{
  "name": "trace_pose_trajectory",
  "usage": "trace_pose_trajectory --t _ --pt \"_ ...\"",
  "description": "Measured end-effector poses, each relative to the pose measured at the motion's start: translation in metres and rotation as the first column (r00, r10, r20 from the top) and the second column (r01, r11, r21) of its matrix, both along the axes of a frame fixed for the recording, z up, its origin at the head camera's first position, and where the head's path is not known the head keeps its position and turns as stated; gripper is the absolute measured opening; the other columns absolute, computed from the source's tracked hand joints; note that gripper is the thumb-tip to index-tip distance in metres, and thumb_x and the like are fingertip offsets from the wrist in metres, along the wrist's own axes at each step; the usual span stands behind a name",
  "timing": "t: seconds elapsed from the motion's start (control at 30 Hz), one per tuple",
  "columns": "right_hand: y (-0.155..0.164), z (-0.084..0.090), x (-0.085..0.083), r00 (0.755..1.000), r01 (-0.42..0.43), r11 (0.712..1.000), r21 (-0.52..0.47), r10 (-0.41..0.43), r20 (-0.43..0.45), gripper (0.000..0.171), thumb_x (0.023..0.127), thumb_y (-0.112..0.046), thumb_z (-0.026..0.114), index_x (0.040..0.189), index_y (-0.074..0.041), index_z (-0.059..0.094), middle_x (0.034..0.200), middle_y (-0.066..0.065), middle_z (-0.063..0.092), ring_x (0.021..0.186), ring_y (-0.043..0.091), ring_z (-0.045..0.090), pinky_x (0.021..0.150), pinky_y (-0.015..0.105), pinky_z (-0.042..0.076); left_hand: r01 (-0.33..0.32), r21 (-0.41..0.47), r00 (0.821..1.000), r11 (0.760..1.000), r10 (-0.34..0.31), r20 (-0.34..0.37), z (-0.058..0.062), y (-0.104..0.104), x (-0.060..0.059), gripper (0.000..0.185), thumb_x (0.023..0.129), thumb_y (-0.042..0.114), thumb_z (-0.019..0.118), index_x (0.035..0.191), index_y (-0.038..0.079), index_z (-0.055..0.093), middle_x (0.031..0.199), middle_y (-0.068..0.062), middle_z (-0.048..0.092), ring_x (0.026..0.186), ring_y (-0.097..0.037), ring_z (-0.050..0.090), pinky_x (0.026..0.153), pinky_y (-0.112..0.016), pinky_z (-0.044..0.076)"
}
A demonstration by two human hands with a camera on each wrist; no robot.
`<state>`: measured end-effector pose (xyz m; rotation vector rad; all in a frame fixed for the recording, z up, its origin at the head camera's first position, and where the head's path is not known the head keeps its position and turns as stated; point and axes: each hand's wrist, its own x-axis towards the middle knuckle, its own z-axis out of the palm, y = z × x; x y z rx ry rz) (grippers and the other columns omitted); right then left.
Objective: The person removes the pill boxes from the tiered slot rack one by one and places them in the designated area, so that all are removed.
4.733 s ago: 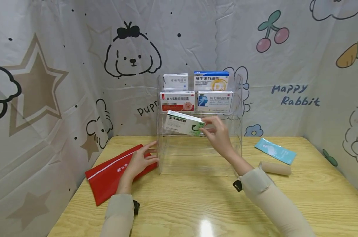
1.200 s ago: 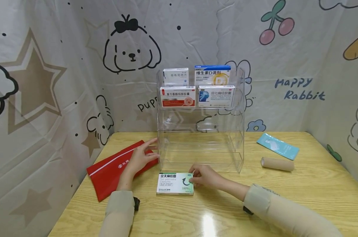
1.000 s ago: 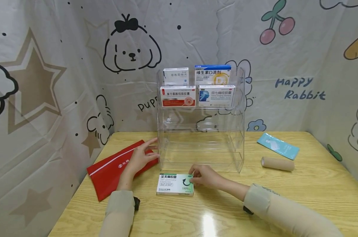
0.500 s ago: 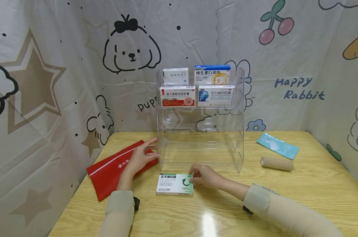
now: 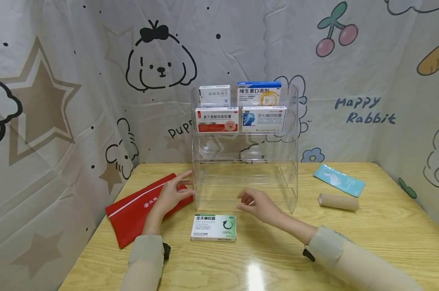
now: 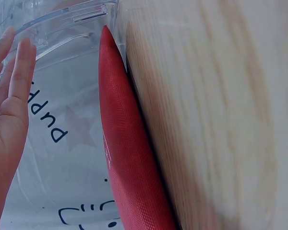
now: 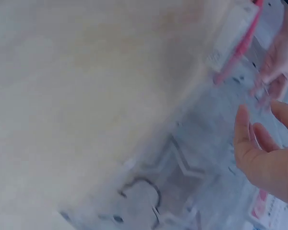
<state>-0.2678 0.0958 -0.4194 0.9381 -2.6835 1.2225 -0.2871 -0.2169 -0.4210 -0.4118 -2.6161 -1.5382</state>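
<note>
At frame centre, the right hand (image 5: pixel 256 203) is hovering with fingers loosely spread, seemingly touching nothing, just above the green-and-white box (image 5: pixel 213 228) lying flat on the worktop (image 5: pixel 350 250); the left hand (image 5: pixel 171 195) is resting flat on the red pouch (image 5: pixel 132 216).

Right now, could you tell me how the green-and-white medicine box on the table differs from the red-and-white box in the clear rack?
The green-and-white box lies flat on the table; the red-and-white box stands upright on a shelf of the rack. The first carries green print with a circular arrow, the second a red band. Both are rectangular cartons with Chinese lettering.
</note>
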Motion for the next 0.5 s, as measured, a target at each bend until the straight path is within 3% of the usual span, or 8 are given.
trace_pose_trajectory --t 0.5 --pt "0.03 0.078 -0.029 0.98 0.136 0.986 -0.094 -0.148 -0.131 0.027 0.09 -0.01 0.069 0.113 0.002 0.062 0.102 0.018 0.067 0.091 0.028 0.067 0.079 0.032 0.059 0.003 0.005 1.0 1.0 -0.003 -0.001 -0.001 0.0 0.0 0.071 0.085 0.007 0.074 0.149 0.012 0.042 0.139 -0.02 0.056 0.124 -0.041 0.058 0.097 -0.041 0.054"
